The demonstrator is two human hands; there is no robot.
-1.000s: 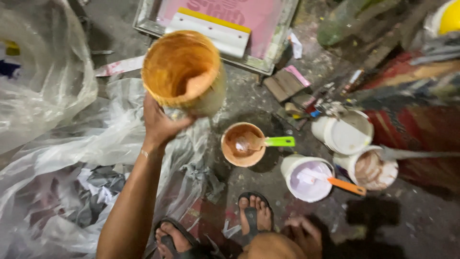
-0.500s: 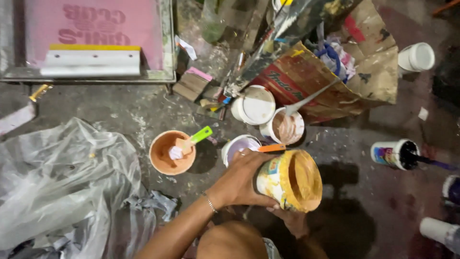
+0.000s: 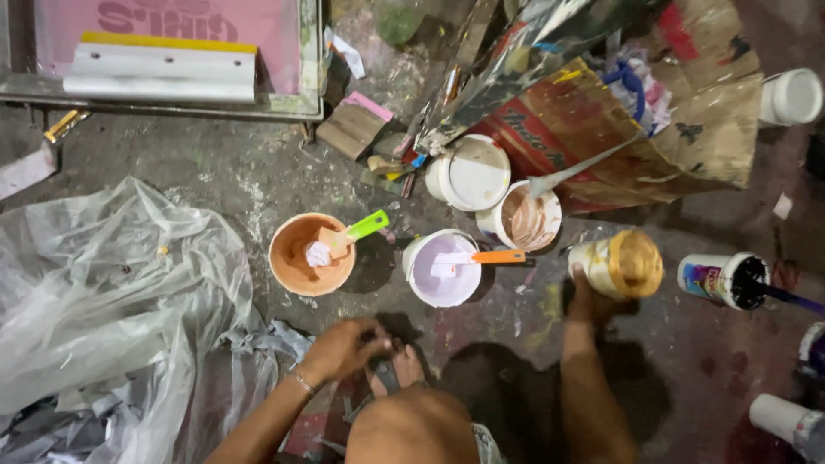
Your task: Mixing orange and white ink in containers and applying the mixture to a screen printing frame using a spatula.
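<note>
Holding the yellow tub from below, the right hand has its fingers wrapped around the tub's bottom end. The tub lies tipped on its side, its open mouth turned away from the hand, likely so the orange paint inside can be seen or reached. It sits low over the dirty floor, and I cannot tell if it touches it.

Just left of the grip is a white bucket of pale purple paint with an orange-handled scraper lying across its rim, which keeps the handle clean. Farther left is an orange bowl with a green-handled scraper resting in it the same way. Up from the grip stand a tub of pinkish-brown paint and a lidded white tub, close together. To the right of the grip lies a small jar with black paint.

The left hand is down by the person's foot, curled loosely around something small and dark; I cannot tell what it is. Beyond it spreads crumpled clear plastic sheeting. Far up lies a pink printing screen with a squeegee on it.
</note>
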